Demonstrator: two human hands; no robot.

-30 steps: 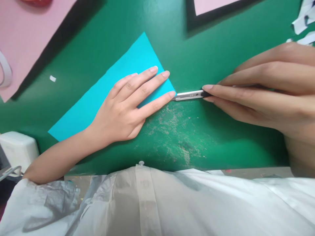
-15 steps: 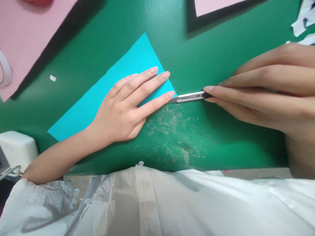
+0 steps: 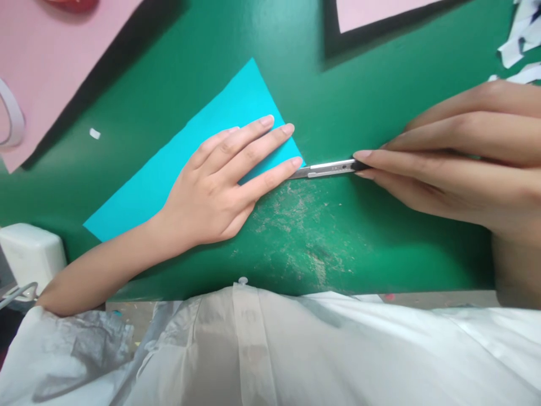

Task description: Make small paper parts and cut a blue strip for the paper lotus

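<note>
A bright blue sheet of paper [image 3: 143, 183] lies slantwise on the green tabletop. My left hand [image 3: 224, 177] rests flat over its lower right part, fingers stretched out and slightly apart, palm down. In a pinch between thumb and fingers, my right hand [image 3: 456, 158] grips a utility knife [image 3: 332, 168]. The knife points left, and its blade reaches the paper's right corner beside my left index finger. The blade's tip is partly hidden by that finger, and the knife's back end is hidden inside my right hand.
Pink sheets lie at the upper left [image 3: 71, 62] and the top right [image 3: 372, 12]. White paper strips [image 3: 518, 51] are heaped at the far right. A small white scrap [image 3: 94, 133] sits left of the blue sheet. Scratches mark the green table [image 3: 313, 237] near its front edge. A white box [image 3: 34, 254] stands lower left.
The whole view has shifted slightly. Both hands, the blue paper and the knife keep almost the same places relative to each other.
</note>
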